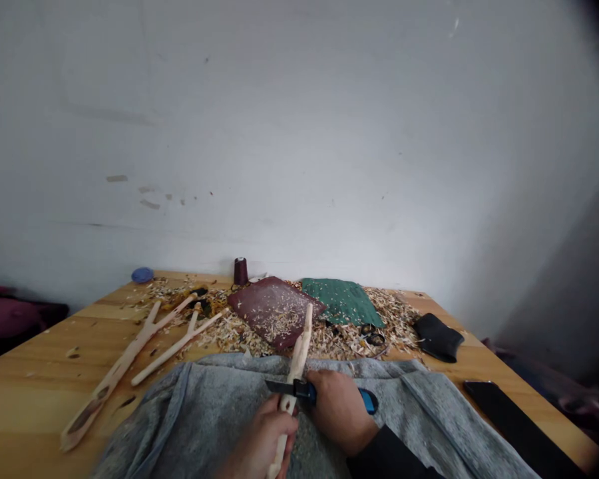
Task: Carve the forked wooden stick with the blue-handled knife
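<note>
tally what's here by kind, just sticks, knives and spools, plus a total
Sticks: 3 (one in the left hand, two on the table)
Knife: 1 (in the right hand)
Spool: 1 (by the wall)
Total: 5

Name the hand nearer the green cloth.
Right. The right hand, gripping the knife, is in front of the green cloth; the left hand, holding the pale stick, is farther left and closer to the body.
</note>
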Demonstrator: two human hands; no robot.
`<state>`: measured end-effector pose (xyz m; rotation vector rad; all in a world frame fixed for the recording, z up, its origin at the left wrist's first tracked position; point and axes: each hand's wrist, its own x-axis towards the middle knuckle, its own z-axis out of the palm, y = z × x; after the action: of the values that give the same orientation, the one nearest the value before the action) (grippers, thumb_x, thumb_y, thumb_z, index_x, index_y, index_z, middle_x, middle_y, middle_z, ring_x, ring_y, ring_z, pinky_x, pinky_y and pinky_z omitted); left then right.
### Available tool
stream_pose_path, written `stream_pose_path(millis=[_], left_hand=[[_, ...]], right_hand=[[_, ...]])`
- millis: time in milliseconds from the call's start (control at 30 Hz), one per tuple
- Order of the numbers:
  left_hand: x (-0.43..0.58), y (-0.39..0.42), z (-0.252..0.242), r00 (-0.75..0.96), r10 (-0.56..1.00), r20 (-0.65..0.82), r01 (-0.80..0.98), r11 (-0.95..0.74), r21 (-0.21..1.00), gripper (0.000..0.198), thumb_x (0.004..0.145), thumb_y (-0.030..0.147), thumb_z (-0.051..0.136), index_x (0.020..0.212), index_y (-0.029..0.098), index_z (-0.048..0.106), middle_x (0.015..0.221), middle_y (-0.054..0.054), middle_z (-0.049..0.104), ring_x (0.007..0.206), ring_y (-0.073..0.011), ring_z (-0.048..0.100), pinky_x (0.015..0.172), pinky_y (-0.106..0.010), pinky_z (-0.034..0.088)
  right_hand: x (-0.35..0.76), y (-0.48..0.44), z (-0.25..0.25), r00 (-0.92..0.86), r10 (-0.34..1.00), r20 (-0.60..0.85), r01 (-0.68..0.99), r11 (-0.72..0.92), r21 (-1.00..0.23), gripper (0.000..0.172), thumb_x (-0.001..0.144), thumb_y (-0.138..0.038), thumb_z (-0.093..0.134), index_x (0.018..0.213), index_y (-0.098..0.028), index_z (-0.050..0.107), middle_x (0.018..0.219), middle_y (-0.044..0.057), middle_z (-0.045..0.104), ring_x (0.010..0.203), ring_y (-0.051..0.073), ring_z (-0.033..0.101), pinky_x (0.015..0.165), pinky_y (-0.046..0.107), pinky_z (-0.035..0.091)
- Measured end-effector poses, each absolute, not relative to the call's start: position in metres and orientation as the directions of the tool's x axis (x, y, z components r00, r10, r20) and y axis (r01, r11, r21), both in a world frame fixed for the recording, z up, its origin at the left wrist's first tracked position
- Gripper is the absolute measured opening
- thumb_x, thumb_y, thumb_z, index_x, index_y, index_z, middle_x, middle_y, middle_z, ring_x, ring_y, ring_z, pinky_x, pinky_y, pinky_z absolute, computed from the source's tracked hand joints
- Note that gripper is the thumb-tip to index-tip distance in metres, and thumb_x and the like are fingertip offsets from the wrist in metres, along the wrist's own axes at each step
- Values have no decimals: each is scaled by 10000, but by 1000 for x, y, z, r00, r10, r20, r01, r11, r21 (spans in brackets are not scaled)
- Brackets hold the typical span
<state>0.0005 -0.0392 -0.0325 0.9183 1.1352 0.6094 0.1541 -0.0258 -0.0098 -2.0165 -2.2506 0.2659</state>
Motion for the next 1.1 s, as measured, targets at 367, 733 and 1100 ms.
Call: stream_pose_path(millis=[367, 733, 1100], left_hand=[[1, -37, -35, 314, 812, -492, 95, 489, 867, 193, 729, 291, 518, 898, 249, 434, 433, 124, 435, 233, -69, 259, 299, -206, 151], [-10, -45, -19, 422, 775, -470, 95, 478, 873, 192, 731, 239, 522, 907, 239, 446, 525, 102, 485, 338, -64, 359, 385, -185, 264], [-9, -46, -15, 425, 778, -462, 114, 461, 880, 232, 712, 232, 495, 938, 233, 438, 541, 99, 487, 339, -61, 339, 358, -186, 254]], right_hand=[[163, -17, -12, 26, 1000, 0, 987, -25, -158, 323, 829, -116, 479, 991, -217, 740, 983, 103, 764, 911, 235, 718, 720, 283, 444], [167, -23, -7, -104, 994, -18, 982, 100, -162, 270, 805, -195, 535, 997, -230, 722, 989, 87, 766, 941, 243, 708, 759, 293, 437], [165, -23, -5, -84, 996, -25, 985, 79, -155, 249, 824, -192, 527, 988, -218, 713, 993, 89, 763, 939, 244, 706, 740, 296, 414]])
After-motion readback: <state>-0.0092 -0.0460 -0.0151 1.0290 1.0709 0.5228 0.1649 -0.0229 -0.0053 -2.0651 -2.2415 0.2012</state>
